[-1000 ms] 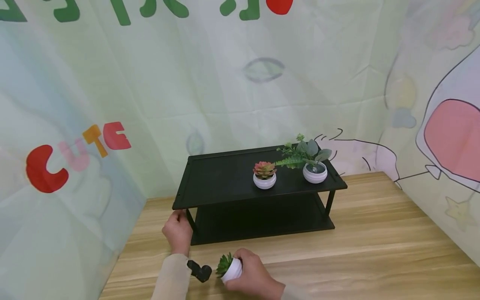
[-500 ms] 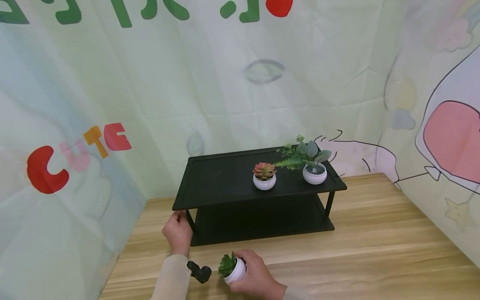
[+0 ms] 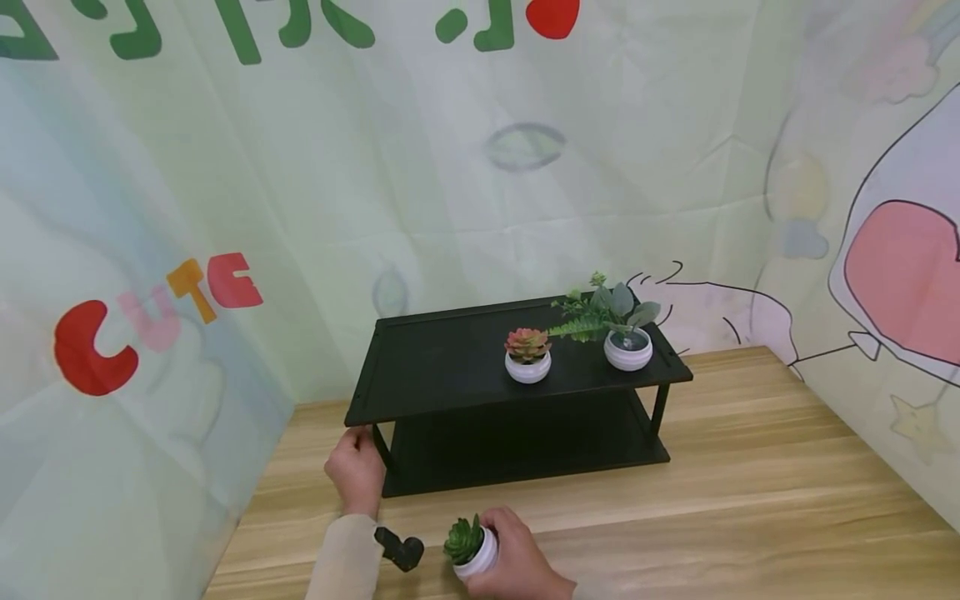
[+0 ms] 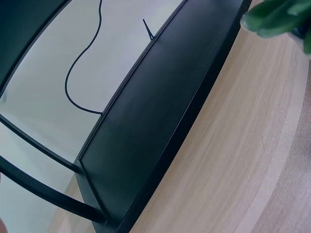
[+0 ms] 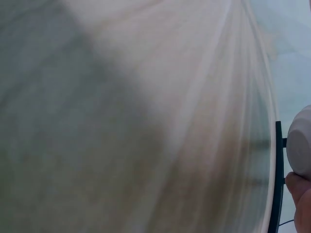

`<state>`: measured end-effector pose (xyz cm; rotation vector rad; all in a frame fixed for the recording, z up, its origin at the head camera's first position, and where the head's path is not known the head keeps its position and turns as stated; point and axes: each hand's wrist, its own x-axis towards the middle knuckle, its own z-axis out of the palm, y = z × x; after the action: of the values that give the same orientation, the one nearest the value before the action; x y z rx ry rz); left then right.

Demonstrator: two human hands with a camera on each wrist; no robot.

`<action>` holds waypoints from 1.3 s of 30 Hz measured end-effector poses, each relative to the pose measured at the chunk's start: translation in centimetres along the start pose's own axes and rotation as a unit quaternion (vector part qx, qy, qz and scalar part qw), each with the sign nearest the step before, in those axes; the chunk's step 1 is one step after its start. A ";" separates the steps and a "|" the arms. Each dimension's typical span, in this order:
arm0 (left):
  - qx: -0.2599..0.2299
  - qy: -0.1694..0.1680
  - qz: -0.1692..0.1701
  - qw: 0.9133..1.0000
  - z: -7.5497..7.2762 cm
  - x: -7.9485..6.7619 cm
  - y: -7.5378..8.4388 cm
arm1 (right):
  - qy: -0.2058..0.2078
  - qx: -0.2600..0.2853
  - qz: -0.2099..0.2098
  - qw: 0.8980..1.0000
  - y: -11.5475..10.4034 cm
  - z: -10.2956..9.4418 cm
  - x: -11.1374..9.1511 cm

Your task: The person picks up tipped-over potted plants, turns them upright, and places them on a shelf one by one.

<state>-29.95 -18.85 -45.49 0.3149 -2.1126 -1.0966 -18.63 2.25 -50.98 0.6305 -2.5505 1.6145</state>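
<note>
My right hand (image 3: 517,557) grips the white pot of a small green potted succulent (image 3: 471,550), tilted leftward in front of the shelf. In the right wrist view the underside of the white pot (image 5: 300,145) shows beside the fingers (image 5: 300,187). The succulent's leaves (image 4: 277,19) enter the left wrist view's upper right corner. At the left end of the black two-tier shelf (image 3: 442,354), my left hand (image 3: 356,471) has its fingers curled at the side, just under the upper board; the fingertips are partly hidden there.
On the upper board stand a red-green potted succulent (image 3: 528,357) and, right of it, a leafy potted plant (image 3: 628,346). The shelf stands on a wood-grain table (image 3: 750,467), with a printed cloth (image 3: 450,208) behind. A black wrist mount (image 3: 400,548) sits on my left sleeve.
The potted succulent in my right hand has shifted slightly right and turned more upright. My left hand stays at the shelf's left end. The head view has tilted slightly upward.
</note>
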 end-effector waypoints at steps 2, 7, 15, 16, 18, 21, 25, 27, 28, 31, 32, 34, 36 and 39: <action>0.000 0.002 0.002 1.000 0.0 0.0 0.0 | 0.000 -0.001 -0.006 1.000 0.3 0.1 -0.1; -0.001 0.006 0.009 1.000 0.1 0.0 -0.1 | -0.010 0.017 -0.012 1.000 0.8 0.4 -0.4; -0.001 0.001 0.007 1.000 0.2 0.1 -0.1 | -0.030 0.062 -0.007 0.998 1.2 0.4 -0.5; -0.001 -0.001 0.004 1.000 0.1 0.1 -0.2 | -0.032 0.066 -0.006 0.997 1.3 0.4 -0.5; -0.002 -0.008 -0.002 1.000 0.1 0.0 -0.2 | -0.035 0.077 0.004 0.996 1.4 0.4 -0.5; -0.003 -0.011 -0.007 1.000 0.1 0.0 -0.2 | -0.035 0.083 0.013 0.996 1.7 0.4 -0.5; -0.003 -0.008 -0.006 1.000 0.0 -0.1 -0.3 | -0.044 0.100 0.028 0.994 2.0 0.4 -0.6; -0.004 -0.007 -0.006 1.000 0.0 -0.1 -0.3 | -0.052 0.111 0.040 0.992 2.1 0.3 -0.6; -0.004 -0.007 -0.006 1.000 0.0 -0.1 -0.2 | -0.058 0.117 0.049 0.990 2.1 0.3 -0.6; -0.001 -0.006 -0.005 1.000 0.0 -0.2 -0.2 | -0.070 0.132 0.069 0.986 2.2 0.2 -0.6; -0.001 -0.005 -0.004 1.000 0.0 -0.2 -0.2 | -0.070 0.133 0.069 0.986 2.2 0.2 -0.6; 0.001 -0.003 -0.002 1.000 0.0 -0.2 -0.1 | -0.068 0.132 0.062 0.987 2.3 0.3 -0.6; 0.001 0.000 0.002 1.000 0.0 -0.2 -0.1 | -0.064 0.127 0.047 0.989 2.4 0.3 -0.6; -0.001 0.004 0.005 1.000 0.1 -0.2 -0.1 | -0.059 0.118 0.030 0.991 2.7 0.5 -0.6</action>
<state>-29.86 -18.79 -45.68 0.3063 -2.1039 -1.0890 -19.01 2.98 -53.66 0.6927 -2.5008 1.9762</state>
